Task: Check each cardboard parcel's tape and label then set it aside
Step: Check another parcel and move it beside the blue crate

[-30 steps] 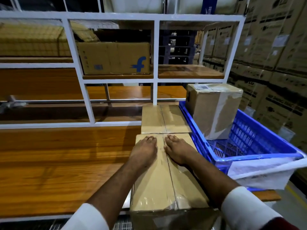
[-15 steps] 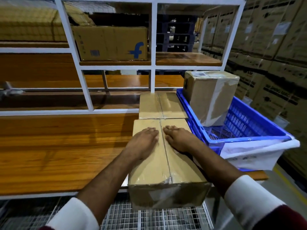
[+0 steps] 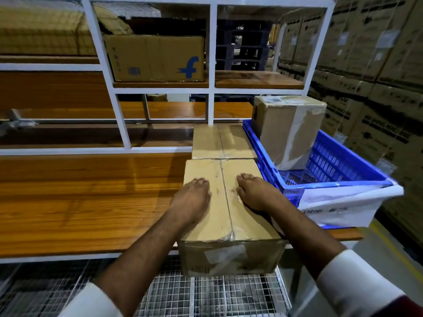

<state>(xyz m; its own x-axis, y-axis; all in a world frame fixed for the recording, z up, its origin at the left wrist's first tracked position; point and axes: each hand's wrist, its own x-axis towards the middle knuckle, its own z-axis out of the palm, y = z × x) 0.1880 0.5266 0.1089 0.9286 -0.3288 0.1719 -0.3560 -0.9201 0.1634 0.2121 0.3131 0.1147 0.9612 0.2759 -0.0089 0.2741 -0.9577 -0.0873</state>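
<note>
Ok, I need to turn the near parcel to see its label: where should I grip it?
Probably by its two long side walls, one hand from each side. The left hand and right hand lie flat on the near parcel, whose near end overhangs the table; another parcel butts its far end.

Warehouse: stacked cartons (image 3: 377,65), shelving (image 3: 212,65)

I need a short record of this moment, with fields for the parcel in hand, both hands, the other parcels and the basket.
parcel in hand: taped brown cardboard parcel, overhanging the wooden table edge
left hand: flat on top, left of the tape seam
right hand: flat on top, right of the seam
second parcel: directly behind the first
third parcel: upright in the blue plastic basket
shelf: printed cardboard box
</note>
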